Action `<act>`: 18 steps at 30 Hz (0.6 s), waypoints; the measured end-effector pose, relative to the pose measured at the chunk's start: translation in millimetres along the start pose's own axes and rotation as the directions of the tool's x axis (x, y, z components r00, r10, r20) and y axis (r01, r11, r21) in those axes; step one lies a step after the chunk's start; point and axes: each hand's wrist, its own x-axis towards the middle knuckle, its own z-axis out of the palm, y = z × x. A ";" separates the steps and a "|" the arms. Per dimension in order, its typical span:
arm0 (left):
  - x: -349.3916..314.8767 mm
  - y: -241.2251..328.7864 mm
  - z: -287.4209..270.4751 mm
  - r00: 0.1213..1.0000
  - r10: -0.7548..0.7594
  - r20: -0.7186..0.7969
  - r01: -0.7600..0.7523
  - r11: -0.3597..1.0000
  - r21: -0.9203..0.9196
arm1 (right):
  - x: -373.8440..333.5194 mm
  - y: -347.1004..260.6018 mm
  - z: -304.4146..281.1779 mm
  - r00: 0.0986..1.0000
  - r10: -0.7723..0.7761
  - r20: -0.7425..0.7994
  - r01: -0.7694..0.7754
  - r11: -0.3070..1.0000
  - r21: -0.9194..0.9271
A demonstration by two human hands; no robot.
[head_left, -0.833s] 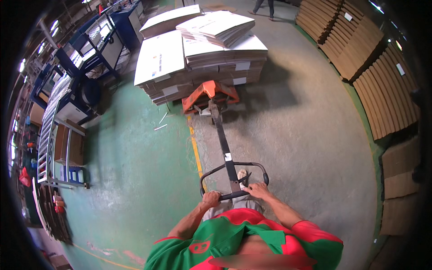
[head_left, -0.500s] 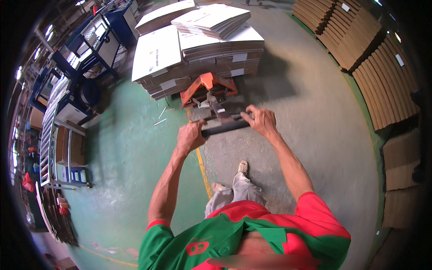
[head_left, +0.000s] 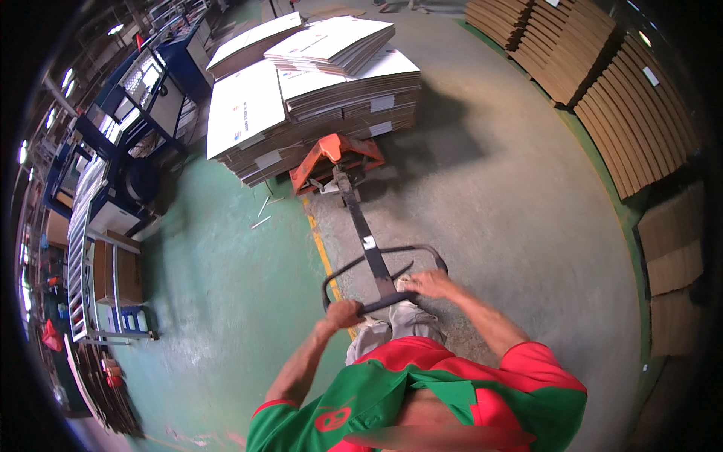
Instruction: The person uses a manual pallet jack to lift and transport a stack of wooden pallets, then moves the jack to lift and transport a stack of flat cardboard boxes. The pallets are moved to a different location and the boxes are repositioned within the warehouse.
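My left hand (head_left: 344,313) is closed round the left end of the black grip bar of a pallet jack handle (head_left: 364,242). At the bar's right end my right hand (head_left: 431,285) is closed on it too, thumb side toward the middle. The handle is tilted down close to my body, over my legs, and its loop frame shows beyond my hands. Its shaft runs up to the orange pallet jack (head_left: 328,149). Stacked flat cardboard sheets (head_left: 248,105) with white printed tops rest on the jack, the forks hidden beneath them.
Tall stacks of brown cardboard (head_left: 625,113) line the right side. At left stand blue machinery (head_left: 139,120), a roller conveyor (head_left: 84,218) and a brown box (head_left: 117,264). A yellow line (head_left: 320,245) runs along the floor beside the jack; white strips (head_left: 260,221) lie left of it.
Both hands have drawn the handle down and toward my body, so its shaft and loop now show at full length. The loaded jack appears slightly lower and further left in view.
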 end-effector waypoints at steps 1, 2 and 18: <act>-2.4 -2.7 -37.6 0.999 0.039 -0.023 -0.038 0.997 0.069 | 5.2 -7.6 -32.4 0.995 -0.058 -0.081 0.057 0.998 -0.010; -3.7 -4.4 -77.1 0.993 0.016 -0.117 -0.006 0.996 0.087 | 10.9 -17.1 -63.8 0.976 -0.104 -0.192 0.097 0.994 -0.045; 8.2 37.0 87.3 0.975 -0.114 -0.189 0.111 0.994 -0.025 | -27.9 17.2 74.5 0.996 0.080 -0.048 -0.082 0.996 -0.026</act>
